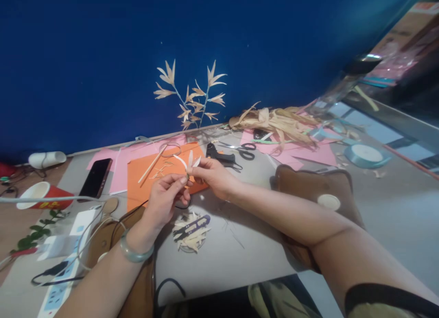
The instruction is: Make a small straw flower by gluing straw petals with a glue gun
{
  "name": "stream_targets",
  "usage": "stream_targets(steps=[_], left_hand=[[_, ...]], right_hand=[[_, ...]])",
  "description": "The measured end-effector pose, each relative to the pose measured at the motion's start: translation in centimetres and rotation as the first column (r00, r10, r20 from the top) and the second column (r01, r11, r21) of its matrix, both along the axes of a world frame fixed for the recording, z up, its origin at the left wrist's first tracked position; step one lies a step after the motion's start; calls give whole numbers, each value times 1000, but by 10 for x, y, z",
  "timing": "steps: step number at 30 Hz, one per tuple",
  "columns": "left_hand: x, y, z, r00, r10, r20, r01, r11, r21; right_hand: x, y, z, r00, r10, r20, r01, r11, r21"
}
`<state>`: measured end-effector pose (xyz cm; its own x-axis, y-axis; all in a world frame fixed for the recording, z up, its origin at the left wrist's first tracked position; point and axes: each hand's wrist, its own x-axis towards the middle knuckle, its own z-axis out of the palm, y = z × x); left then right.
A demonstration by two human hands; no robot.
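Observation:
Both hands meet over the orange paper sheet (144, 172). My left hand (166, 201) and my right hand (212, 174) each pinch the base of a small cluster of pale straw leaves (188, 161) that fans upward between the fingertips. A green bangle (135, 254) circles my left wrist. Below the hands, thread snips (194, 225) lie on a little pile of cut straw leaves (192, 238). A thin wooden stick (152, 164) lies across the orange sheet beside a wire ring (170, 149).
A straw-leaf branch (192, 96) stands against the blue wall. Nearby lie a black glue gun (221, 156), scissors (245, 150), dried husks (274, 121), a ribbon spool (365, 154), a phone (96, 177), a red paper cup (43, 195), a power strip (65, 263) and a brown pouch (318, 190).

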<state>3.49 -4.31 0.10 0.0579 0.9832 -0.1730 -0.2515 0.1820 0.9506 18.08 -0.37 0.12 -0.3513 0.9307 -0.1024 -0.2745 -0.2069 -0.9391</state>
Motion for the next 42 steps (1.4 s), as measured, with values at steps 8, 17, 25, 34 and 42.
stream_targets(steps=[8,17,25,34,42], left_hand=[[-1,1,-5,999,-33,6,33,999,19],[0,0,-1,999,-24,26,24,1000,3],[-3,2,-5,998,-12,64,9,999,45],[-4,2,-4,998,-25,52,23,999,35],[-7,5,-3,997,67,31,-68,997,36]], right_hand=[[1,0,-3,1000,8,1,-8,999,44],[3,-1,-2,999,26,46,-28,998,53],[4,-2,1,999,51,4,-51,996,68],[2,-2,1,998,47,39,-51,993,104],[65,42,35,342,-414,843,-298,803,515]])
